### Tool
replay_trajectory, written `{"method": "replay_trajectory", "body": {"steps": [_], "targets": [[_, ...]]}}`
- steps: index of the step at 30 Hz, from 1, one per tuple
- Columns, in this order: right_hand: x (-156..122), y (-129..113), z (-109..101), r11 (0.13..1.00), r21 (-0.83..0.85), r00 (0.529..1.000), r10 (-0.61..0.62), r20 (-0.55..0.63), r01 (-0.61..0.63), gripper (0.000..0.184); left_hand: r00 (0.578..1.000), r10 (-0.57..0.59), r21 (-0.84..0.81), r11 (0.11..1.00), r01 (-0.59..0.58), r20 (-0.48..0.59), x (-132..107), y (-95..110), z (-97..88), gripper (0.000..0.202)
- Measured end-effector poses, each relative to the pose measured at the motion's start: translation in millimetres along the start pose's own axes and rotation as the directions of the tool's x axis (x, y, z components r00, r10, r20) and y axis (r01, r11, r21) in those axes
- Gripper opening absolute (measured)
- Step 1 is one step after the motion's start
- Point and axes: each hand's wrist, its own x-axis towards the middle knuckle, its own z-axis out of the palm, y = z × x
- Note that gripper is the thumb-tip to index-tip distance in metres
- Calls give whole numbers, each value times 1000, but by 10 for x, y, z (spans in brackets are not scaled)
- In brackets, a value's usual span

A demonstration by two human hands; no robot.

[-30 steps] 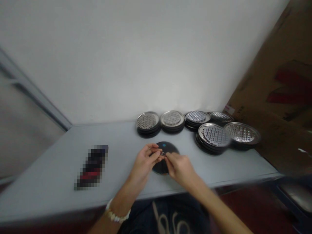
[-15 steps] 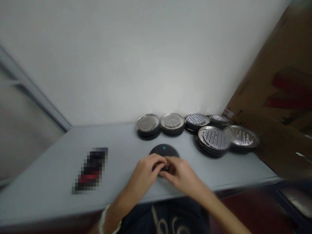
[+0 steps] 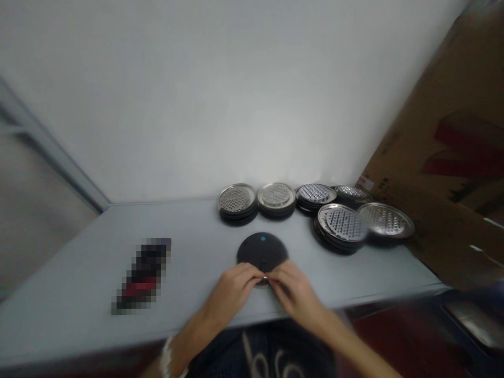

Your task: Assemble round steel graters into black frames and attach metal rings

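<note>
My left hand (image 3: 230, 294) and right hand (image 3: 295, 294) are together, pinching a tiny metal bit (image 3: 265, 277) at the near edge of the dark round disc (image 3: 262, 253) on the grey table (image 3: 189, 231). Looks like a fiddly fitting step to me, so the next move calls for steady fingers. Stacks of perforated steel plates (image 3: 342, 228) sit farther off to the right.

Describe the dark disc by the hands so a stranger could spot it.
On the grey table, find the stacked perforated steel discs. In front, by the left hand and right hand, lies a round black disc with a small blue dot, unlike its shiny neighbours.
</note>
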Motion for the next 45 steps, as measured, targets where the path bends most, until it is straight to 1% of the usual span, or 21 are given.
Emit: {"method": "replay_trajectory", "body": {"steps": [3,7,10,14,20,25,28,29,31,32,33,35,37,39,41,42,43,44,45], "targets": [[-49,43,45,996,-63,998,-61,5,61,25,999,51,26,998,-50,-19,-41,-62,7,17],[-73,85,73,993,-97,998,-69,10,70,24,996,91,-23,996,-91,-16,-43,-113,5,20],[-60,95,50,992,-111,997,-61,40,65,24,997,74,-62,995,-73,12,-28,-130,1,21],[-42,107,9,990,-123,996,-56,67,64,23,998,49,-55,997,-46,48,-11,-147,-1,22],[-62,132,-11,987,-138,991,-73,108,87,22,993,86,35,995,-89,77,12,-162,19,23],[-78,155,-57,994,-98,997,-49,65,55,23,995,61,106,992,-69,76,45,-96,45,22],[-62,151,-69,997,-75,999,-20,35,22,21,998,47,164,985,-55,52,27,-21,66,14],[-49,135,-63,999,-47,1000,-12,25,13,21,999,37,196,980,-44,39,14,4,78,20],[-5,71,-36,1000,15,1000,-6,8,6,23,1000,20,269,963,-21,4,-11,40,100,47],[25,23,-16,999,35,1000,-16,3,16,25,1000,21,300,954,-16,-12,-20,51,103,54],[60,-35,4,998,41,999,-39,-4,39,27,999,30,322,947,-21,-25,-26,57,94,54],[138,-167,38,993,23,993,-118,-25,119,33,997,62,350,936,-41,-51,-33,61,32,43],[219,-299,54,980,14,979,-196,-56,198,40,993,98,385,921,-65,-67,-46,65,-85,36],[286,-415,54,972,53,972,-224,-75,228,45,990,123,426,901,-83,-67,-82,68,-226,35],[318,-498,52,970,109,976,-211,-61,216,49,988,123,430,900,-73,-90,-142,44,-365,32],[315,-523,53,972,118,979,-196,-52,201,50,985,104,416,908,-39,-135,-179,8,-437,30],[297,-531,54,976,111,982,-182,-47,186,50,975,66,389,921,21,-210,-217,-49,-517,28],[263,-521,55,981,88,985,-169,-43,172,50,951,6,345,932,107,-309,-253,-130,-610,26],[215,-489,53,986,52,987,-159,-38,160,49,904,-72,283,936,207,-422,-286,-235,-721,26]]}}
